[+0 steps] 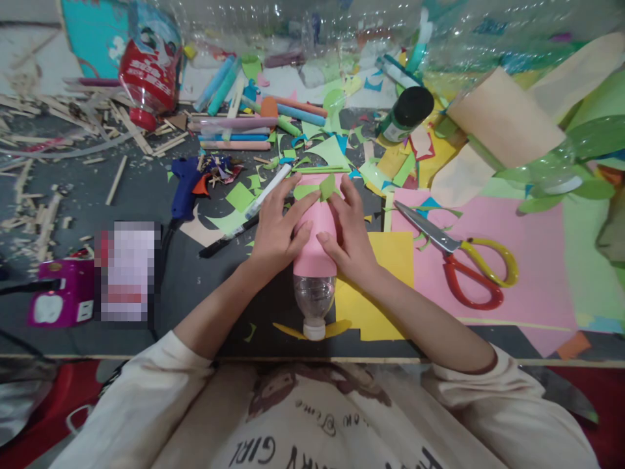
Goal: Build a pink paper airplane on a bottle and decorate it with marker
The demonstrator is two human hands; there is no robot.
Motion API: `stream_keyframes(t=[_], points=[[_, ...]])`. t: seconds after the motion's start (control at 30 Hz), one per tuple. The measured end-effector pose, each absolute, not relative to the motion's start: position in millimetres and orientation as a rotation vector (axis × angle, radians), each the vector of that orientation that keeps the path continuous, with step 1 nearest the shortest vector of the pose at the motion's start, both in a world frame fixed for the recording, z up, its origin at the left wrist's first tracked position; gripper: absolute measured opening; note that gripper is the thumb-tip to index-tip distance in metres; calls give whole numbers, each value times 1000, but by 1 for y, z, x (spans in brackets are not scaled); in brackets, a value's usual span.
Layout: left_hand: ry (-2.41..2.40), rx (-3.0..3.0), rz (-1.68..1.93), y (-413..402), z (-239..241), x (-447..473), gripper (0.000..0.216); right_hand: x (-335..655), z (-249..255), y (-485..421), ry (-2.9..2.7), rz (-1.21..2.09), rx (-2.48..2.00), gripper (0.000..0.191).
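Note:
A clear plastic bottle [315, 293] wrapped in pink paper lies on the dark table, its white cap toward me. My left hand [278, 228] grips its left side, and my right hand [354, 231] grips its right side, both thumbs resting on the pink paper [316, 244]. Green paper leaf shapes [327, 187] are at the far end of the wrap, by my fingertips. Beneath the cap, yellow paper petal shapes [338, 327] stick out to both sides. Beside my right wrist is a sheet of yellow paper [390, 280].
Scissors [452, 251] lie open on pink paper at right. To the left are a blue glue gun [185, 189], a blurred phone-like object [129, 270] and a purple box [61, 293]. Markers [239, 133], paper scraps, wood sticks and bottles, including a red-labelled one [151, 71], crowd the back.

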State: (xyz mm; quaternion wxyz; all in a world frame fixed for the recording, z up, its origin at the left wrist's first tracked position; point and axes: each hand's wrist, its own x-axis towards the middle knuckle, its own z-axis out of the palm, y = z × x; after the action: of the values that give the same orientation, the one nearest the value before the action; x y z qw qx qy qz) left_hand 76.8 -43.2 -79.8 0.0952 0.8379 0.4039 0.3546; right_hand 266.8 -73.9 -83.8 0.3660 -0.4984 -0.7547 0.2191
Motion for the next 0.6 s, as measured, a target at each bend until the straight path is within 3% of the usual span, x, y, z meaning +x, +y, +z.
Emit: stream_keyframes(t=[0.33, 0.6], points=[[1193, 2383, 975, -42, -84, 78, 57, 266, -74, -71, -1919, 685, -1260, 59], [1171, 2426, 1077, -43, -84, 76, 46, 267, -78, -73, -1935, 619, -1241, 64]])
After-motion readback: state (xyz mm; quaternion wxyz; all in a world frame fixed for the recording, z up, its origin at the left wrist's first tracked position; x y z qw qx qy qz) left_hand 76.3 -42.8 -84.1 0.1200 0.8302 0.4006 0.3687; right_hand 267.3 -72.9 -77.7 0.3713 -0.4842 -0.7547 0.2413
